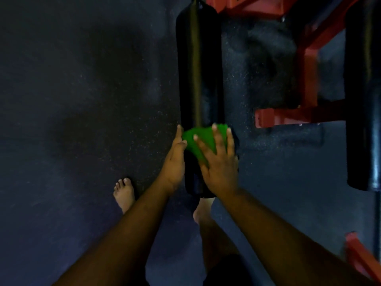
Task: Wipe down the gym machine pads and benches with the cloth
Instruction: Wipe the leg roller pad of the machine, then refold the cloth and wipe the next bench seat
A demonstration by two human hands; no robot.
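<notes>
My right hand (218,162) lies flat on the green cloth (198,141), fingers spread, and presses it on the near end of the long black pad (199,69). My left hand (175,159) rests flat against the left side of that pad with straight fingers, holding nothing. Another black pad (362,100) hangs at the right on the red frame (307,83). My bare foot (124,195) stands on the dark floor (82,100).
</notes>
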